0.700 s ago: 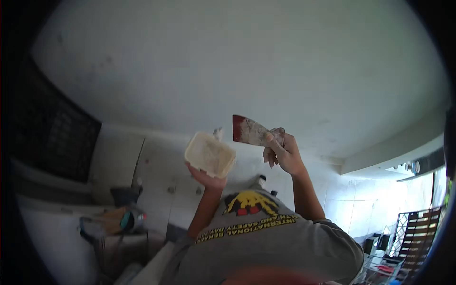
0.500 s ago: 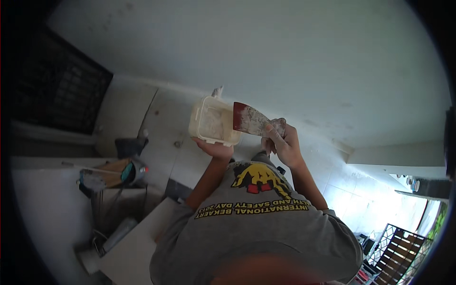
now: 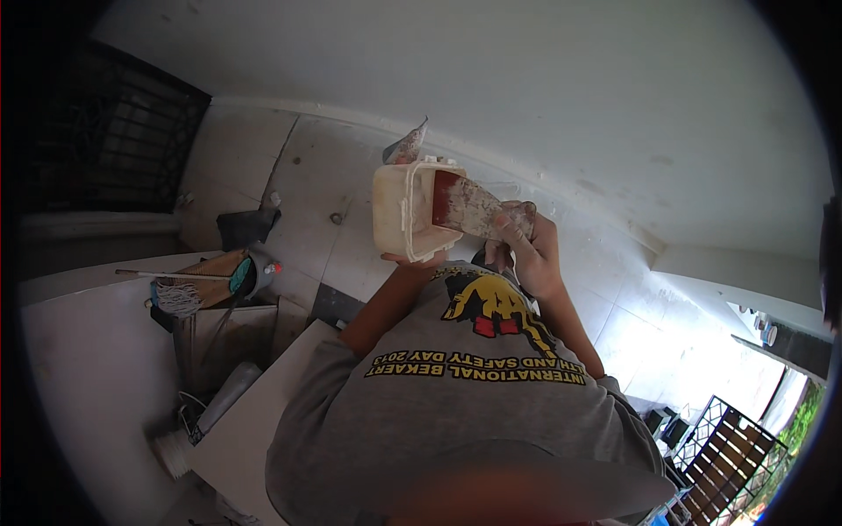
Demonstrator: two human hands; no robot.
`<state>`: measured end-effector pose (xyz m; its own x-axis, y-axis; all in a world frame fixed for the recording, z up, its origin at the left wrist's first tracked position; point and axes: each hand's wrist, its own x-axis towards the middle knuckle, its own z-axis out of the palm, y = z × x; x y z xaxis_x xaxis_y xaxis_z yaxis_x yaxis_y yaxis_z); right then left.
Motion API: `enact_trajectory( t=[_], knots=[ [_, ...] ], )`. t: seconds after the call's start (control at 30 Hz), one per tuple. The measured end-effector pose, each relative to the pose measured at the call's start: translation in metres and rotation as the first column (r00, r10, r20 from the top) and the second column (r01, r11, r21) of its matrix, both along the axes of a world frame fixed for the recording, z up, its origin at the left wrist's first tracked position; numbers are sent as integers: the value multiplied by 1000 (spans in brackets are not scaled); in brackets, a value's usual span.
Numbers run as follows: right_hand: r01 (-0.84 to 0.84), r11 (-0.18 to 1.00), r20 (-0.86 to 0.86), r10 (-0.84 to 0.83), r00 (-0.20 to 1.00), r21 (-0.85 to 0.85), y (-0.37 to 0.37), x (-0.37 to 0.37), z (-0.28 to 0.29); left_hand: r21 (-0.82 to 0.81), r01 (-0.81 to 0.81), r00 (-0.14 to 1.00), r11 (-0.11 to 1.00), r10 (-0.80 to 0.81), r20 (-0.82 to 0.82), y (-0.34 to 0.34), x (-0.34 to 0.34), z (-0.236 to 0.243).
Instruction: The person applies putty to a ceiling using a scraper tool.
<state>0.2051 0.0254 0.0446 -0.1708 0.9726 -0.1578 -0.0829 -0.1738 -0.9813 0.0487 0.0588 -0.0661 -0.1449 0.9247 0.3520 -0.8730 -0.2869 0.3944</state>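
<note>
A cream tub rides in my left hand, held out in front of my grey shirt. The hand grips the side of the tub nearest me; most of its fingers are hidden, and I cannot tell how far they spread. The tub is tipped over, its mouth turned toward my right hand, which pinches a scraper, the thumb pressed flat on its upper face and the other fingers curled below.

The scraper is at the tub's mouth, its broad red end lying across the opening; whether it touches the inner wall, I cannot tell. Pale, crusted smears coat much of the blade. Just past the tub's far edge juts a pointed, stained piece whose kind I cannot make out.

Beneath the tub spreads a tiled floor, marked with dark spots. Well to the tub's left is a dark grille; to its left and nearer me rests a mop with a pale, stringy head, and nearer still, a white panel. Beyond the tub and to its right runs a smudged, pale wall. Well apart from the tub, to its right and on my side, a slatted gate stands near bright light.
</note>
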Motion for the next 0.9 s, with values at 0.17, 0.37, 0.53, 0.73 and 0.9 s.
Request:
enact_trajectory(
  t=[0.17,0.37,0.53,0.73,0.9],
  knots=[
    [23,987,108,-41,993,160,-3,0,-2,49,44,998,998,-46,42,6,-3,3],
    [100,988,86,-111,990,119,-7,-14,-11,126,156,988,980,-154,-26,13,-26,4],
    [123,986,16,-126,992,111,-7,-22,-12,207,162,983,965,-141,-114,18,-26,15],
    [149,985,-49,-145,988,82,-5,-25,-11,118,368,908,922,-384,166,16,-31,27],
    [143,988,-58,-140,988,58,-3,-27,-9,73,168,986,983,-166,-34,10,-31,27]
  ],
)
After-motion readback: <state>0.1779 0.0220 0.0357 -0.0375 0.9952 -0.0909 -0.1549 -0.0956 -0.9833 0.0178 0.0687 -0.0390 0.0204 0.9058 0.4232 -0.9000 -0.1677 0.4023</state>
